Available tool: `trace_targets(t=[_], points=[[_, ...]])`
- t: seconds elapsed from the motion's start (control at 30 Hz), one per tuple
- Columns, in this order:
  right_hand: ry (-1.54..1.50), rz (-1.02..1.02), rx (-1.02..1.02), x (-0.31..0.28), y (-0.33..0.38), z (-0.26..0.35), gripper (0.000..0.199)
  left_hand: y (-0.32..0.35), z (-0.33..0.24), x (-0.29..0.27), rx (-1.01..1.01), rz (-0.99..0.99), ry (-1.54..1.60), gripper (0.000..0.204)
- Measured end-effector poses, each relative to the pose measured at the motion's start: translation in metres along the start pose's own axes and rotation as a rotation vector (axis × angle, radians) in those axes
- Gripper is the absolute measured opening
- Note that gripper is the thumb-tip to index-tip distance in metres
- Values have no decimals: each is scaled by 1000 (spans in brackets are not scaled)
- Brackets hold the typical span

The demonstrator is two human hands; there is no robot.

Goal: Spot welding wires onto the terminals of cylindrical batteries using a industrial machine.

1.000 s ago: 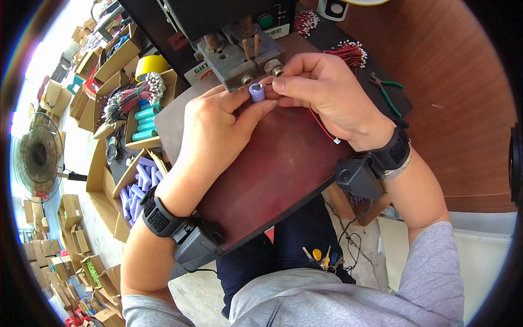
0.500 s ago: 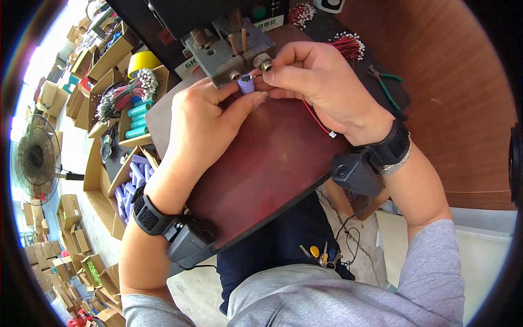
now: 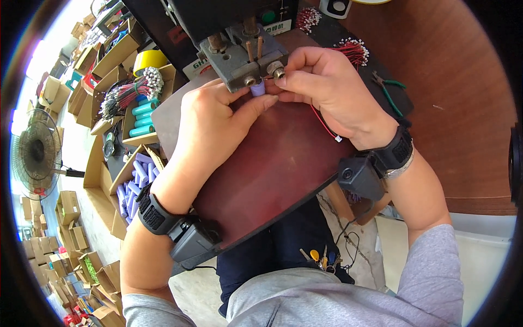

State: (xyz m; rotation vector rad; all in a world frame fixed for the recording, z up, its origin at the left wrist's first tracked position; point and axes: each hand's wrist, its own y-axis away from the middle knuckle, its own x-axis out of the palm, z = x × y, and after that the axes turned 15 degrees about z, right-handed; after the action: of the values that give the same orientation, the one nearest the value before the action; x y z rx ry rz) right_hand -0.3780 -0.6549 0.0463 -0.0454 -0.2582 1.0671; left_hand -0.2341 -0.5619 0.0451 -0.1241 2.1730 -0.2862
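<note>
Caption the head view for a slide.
Left hand holds a purple cylinder under the machine head; right hand holds a red wire.

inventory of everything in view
machine: one, black, top
cell: one, purple, in left hand
lead: one, red, at right hand
board: one, reddish, centre
wire bundles: two, red, upper right
wires: many, mixed, left
boxed cylinders: many, teal and purple, left
pliers: one, green, right
tape: one, yellow, left
fan: one, grey, left
cartons: many, brown, mostly left
keys: several, mixed, waist
wrist devices: two, black, wrists
left hand: one, bare, centre
right hand: one, bare, centre
</note>
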Motion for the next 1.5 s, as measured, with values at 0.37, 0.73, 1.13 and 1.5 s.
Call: trace_targets(t=[0.37, 0.73, 1.13, 1.5], points=[[3, 8, -7, -1, 0, 0, 11, 0, -2, 0, -37, 17, 77, 22], [5, 29, -7, -5, 0, -4, 13, -1, 1, 1, -42, 38, 45, 23], [45, 40, -7, -4, 0, -3, 14, -1, 3, 1, -95, 69, 19, 23], [28, 51, 37, -5, 0, 0, 9, -2, 2, 0, -54, 49, 51, 23]])
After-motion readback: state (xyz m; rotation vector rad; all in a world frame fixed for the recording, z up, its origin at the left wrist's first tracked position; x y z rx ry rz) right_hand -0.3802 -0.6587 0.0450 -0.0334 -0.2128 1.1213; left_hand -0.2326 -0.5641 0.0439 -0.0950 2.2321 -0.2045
